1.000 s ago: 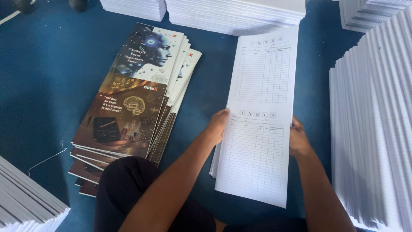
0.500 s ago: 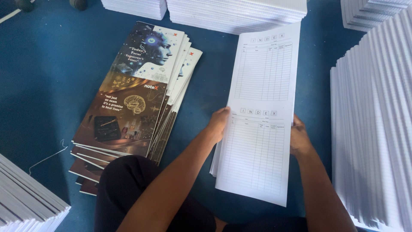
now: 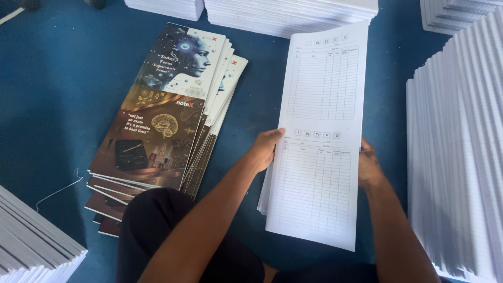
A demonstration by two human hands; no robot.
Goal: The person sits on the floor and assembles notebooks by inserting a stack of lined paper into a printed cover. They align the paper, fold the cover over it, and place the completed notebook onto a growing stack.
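Both-handed, fingers point(image 3: 272, 137) gripping index sheet point(image 3: 320, 141), printed covers point(image 3: 162, 120) left, paper stacks point(image 3: 456, 157) right.

A blue floor point(image 3: 57, 94) carries everything. On it lie a fanned pile of printed covers point(image 3: 167, 131), white paper stacks point(image 3: 456, 157) along the edges, and a sheet bundle point(image 3: 319, 147) at centre.

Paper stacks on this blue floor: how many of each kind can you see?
Stacks of plain white sheets: 5, the largest at the right.
Piles of printed picture covers: 1.
Bundles of ruled table sheets, held between left hand and right hand: 1.
Total: 7.
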